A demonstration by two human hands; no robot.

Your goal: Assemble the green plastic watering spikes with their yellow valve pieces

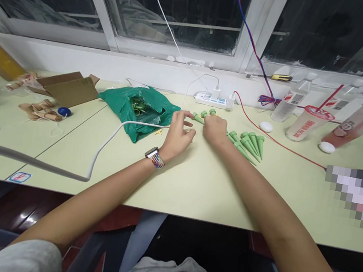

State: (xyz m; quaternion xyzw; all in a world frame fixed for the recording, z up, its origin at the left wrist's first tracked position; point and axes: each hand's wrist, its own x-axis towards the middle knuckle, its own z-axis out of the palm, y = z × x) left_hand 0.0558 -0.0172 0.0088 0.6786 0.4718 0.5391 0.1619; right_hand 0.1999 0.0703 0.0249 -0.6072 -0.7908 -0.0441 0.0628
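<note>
My left hand is open beside the green bag, thumb and fingers apart, its fingertips close to a green plastic spike. That spike runs toward my right hand, whose curled fingers close on it; the fingertips themselves are hidden. Several cone-shaped green spikes with round caps lie fanned out to the right of that hand. Just behind my hands, more green caps show. A torn green plastic bag lies open at the left with green pieces inside, and small yellow bits lie near it.
A white cable crosses the left side. Wooden toys and a cardboard box lie left. Behind stands a power strip; a red cable runs right. Drink cups and a bottle stand back right.
</note>
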